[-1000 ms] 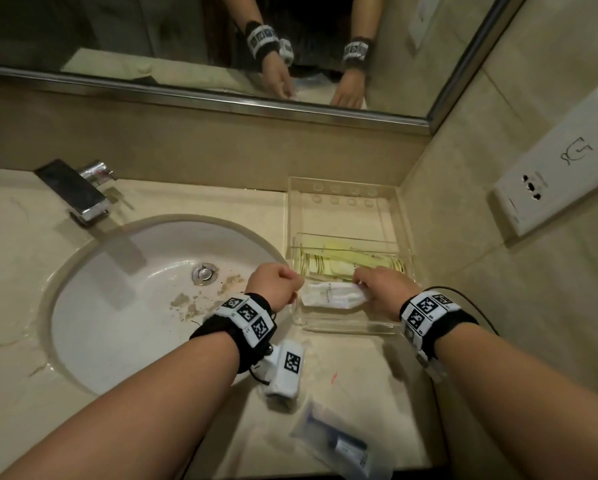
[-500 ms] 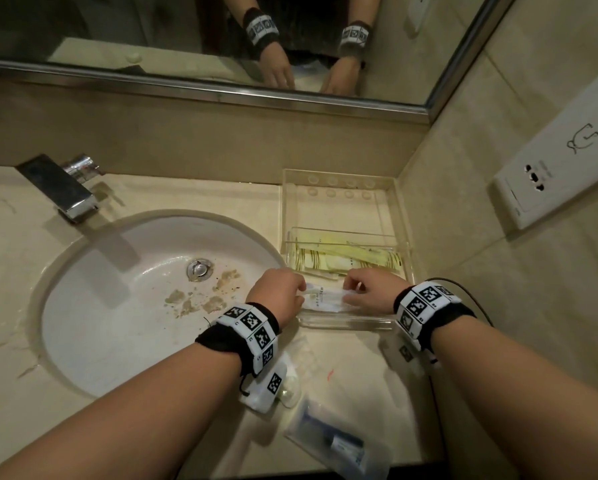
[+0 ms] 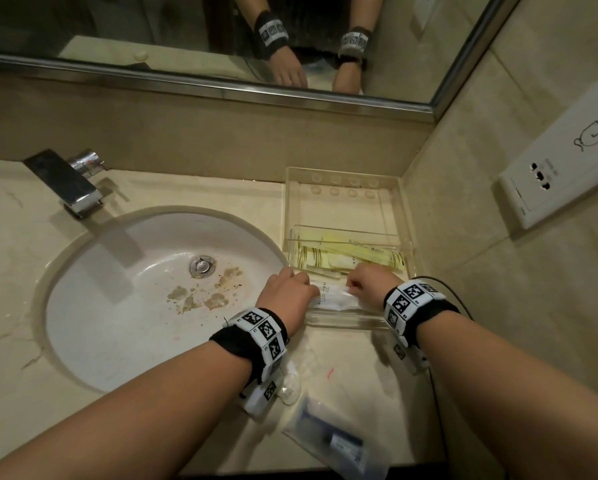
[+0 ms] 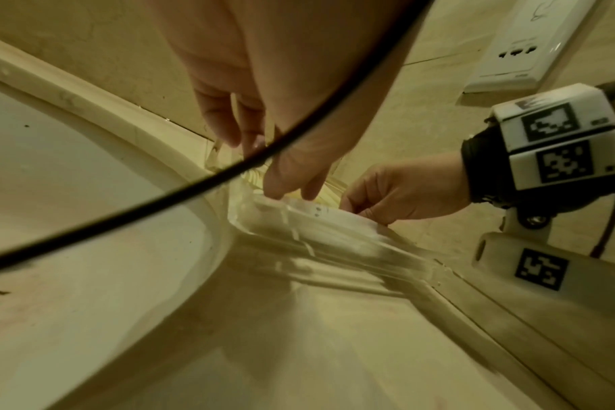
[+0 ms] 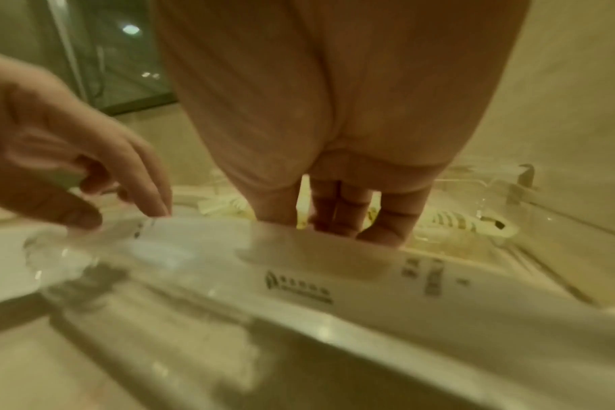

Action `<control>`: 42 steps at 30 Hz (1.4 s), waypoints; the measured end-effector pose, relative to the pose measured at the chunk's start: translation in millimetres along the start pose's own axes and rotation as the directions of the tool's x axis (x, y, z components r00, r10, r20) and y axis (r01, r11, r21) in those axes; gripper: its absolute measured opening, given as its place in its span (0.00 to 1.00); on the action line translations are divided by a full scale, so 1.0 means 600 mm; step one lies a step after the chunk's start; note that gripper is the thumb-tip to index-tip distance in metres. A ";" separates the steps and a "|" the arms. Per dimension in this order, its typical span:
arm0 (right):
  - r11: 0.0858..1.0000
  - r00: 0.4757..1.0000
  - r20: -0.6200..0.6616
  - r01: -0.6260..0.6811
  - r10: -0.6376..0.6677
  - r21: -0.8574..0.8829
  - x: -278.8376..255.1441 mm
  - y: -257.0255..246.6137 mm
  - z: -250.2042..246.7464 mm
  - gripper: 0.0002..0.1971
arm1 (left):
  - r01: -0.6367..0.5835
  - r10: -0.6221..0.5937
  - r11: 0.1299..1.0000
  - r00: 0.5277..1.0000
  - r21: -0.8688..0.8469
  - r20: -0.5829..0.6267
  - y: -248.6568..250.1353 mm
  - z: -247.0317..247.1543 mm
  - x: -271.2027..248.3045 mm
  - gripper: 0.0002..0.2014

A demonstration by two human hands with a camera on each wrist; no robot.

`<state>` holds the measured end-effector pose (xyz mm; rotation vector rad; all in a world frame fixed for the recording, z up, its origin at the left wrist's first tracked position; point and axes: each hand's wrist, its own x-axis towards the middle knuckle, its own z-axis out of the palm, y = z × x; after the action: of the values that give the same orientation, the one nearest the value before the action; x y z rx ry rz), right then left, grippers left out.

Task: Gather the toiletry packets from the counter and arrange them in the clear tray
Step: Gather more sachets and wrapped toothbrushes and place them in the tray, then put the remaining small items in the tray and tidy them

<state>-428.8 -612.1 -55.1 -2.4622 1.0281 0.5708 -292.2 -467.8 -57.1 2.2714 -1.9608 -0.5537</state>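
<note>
A white toiletry packet (image 3: 332, 299) stands on edge in the near compartment of the clear tray (image 3: 342, 209), just behind its front wall. My left hand (image 3: 290, 292) pinches the packet's left end, and my right hand (image 3: 367, 280) pinches its right half. In the right wrist view, the right hand's fingers (image 5: 341, 216) curl down behind the printed packet (image 5: 299, 277), with the thumb a shadow through it. Yellow-striped packets (image 3: 353, 258) lie flat behind it in the same compartment. A clear packet with a dark blue item (image 3: 332, 441) lies on the counter near the front edge.
The tray sits in the counter's right corner against the tiled wall, with a white socket plate (image 3: 560, 168) above it. To the left are a stained round sink (image 3: 135, 306) and a chrome tap (image 3: 65, 181). A black cable (image 3: 439, 375) runs under my right forearm.
Both hands have moved closer together, and the white packet has gone down further behind the tray's front wall. My right hand has shifted from over the packet to its right half.
</note>
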 end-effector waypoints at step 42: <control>0.976 0.956 0.229 -0.205 0.185 0.068 -0.237 -0.108 0.181 0.18 | -0.171 0.174 0.985 0.979 -0.035 0.104 0.001 -0.010 -0.091 0.17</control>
<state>-495.6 -434.3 -58.9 -2.1738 1.1838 0.8220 -296.6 -416.0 -39.9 2.0696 -2.1595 -0.6896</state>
